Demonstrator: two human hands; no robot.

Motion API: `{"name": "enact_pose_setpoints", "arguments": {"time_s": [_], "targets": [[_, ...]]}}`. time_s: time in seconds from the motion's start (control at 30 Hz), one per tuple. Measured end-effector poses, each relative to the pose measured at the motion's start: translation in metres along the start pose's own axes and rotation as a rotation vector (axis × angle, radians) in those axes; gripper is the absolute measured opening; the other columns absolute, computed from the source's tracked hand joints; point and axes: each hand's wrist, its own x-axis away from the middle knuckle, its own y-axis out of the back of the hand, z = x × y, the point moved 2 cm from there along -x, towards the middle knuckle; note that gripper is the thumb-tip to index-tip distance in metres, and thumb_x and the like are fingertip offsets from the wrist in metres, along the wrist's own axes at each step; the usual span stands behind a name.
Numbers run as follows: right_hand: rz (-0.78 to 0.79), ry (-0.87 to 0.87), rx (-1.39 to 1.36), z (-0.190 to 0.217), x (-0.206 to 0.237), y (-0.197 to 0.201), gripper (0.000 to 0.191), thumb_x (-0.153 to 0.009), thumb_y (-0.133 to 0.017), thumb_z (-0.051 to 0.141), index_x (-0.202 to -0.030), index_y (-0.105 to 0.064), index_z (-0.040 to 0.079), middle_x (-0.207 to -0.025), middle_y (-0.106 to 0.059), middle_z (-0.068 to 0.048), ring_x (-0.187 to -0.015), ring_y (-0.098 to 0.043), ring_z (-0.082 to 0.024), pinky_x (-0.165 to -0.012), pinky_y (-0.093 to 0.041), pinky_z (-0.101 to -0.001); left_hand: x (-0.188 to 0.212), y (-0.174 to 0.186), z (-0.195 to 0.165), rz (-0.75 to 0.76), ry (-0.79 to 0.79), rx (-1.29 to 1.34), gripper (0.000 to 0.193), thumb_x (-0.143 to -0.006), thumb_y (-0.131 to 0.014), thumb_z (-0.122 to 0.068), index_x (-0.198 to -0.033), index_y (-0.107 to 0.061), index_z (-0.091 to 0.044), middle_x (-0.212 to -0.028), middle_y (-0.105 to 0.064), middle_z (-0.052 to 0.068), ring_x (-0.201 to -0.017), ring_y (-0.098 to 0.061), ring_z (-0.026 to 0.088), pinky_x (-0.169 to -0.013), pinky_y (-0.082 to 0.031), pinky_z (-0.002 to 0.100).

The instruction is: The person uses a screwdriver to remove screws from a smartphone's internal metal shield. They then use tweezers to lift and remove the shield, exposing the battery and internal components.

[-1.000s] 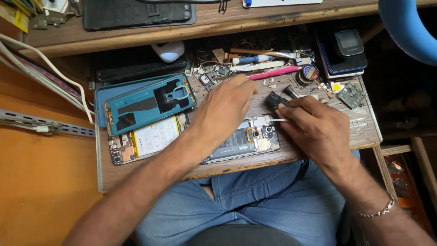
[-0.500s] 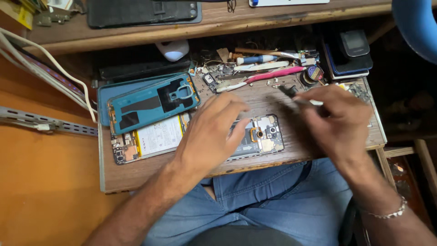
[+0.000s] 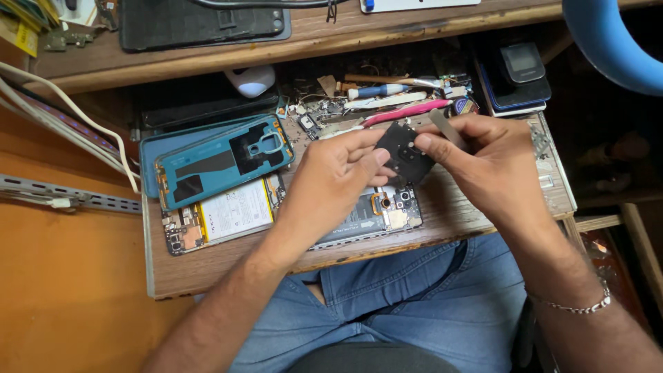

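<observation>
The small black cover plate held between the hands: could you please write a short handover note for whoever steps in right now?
Left hand: fingertips pinch the left edge of the black cover plate, lifted above the board.
Right hand: thumb and finger grip the plate's right edge; metal tweezers are also held in this hand.
Opened phone lies on the wooden board under the hands, its camera end bare.
A second opened phone and a teal back cover lie to the left.
Done: plate is off the phone.
Left: the plate is not yet set down; both phones remain open.
</observation>
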Motion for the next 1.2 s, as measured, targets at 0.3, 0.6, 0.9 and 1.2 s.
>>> {"name": "enact_pose_setpoints", "arguments": {"time_s": [0.3,0.6,0.9,1.2], "targets": [[-0.046,0.055,0.198,0.016,0.026,0.021,0.022,-0.103,-0.055,0.006,-0.122,-0.068,0.003,-0.095,-0.075,-0.006,-0.075,-0.065,-0.013,-0.064,-0.050,-0.0276,0.011,0.017,-0.004,-0.058,0.116,0.181,0.038,-0.102,-0.056,-0.010,-0.136,-0.061,0.008,-0.117,-0.076,0.017,-0.101,-0.077,0.020,-0.091,-0.061,0.030],[0.151,0.320,0.625,0.011,0.078,0.018,0.045,-0.095,-0.055,0.000,-0.138,-0.050,-0.009,-0.121,-0.065,-0.032,-0.110,-0.066,-0.047,-0.093,-0.054,-0.0517,0.042,0.038,-0.012,-0.189,0.116,0.165,0.037,-0.102,-0.058,-0.012,-0.132,-0.063,0.008,-0.119,-0.075,0.016,-0.101,-0.075,0.020,-0.091,-0.062,0.032],[0.087,0.334,0.741,0.007,0.079,-0.011,0.053,-0.093,-0.056,0.002,-0.141,-0.042,-0.015,-0.121,-0.064,-0.033,-0.136,-0.050,-0.048,-0.115,-0.032,-0.0684,0.079,0.047,-0.006,-0.318,0.068,0.166,0.032,-0.101,-0.059,-0.008,-0.127,-0.062,0.011,-0.113,-0.075,0.019,-0.098,-0.077,0.024,-0.087,-0.064,0.035],[0.110,0.386,0.686,-0.005,0.055,-0.023,0.036,-0.097,-0.054,0.001,-0.132,-0.051,-0.009,-0.129,-0.067,-0.024,-0.140,-0.051,-0.046,-0.123,-0.022,-0.0670,0.081,0.048,0.003,-0.353,0.030,0.135,0.032,-0.102,-0.059,-0.008,-0.129,-0.063,0.008,-0.113,-0.076,0.017,-0.098,-0.076,0.022,-0.089,-0.063,0.033]]}}
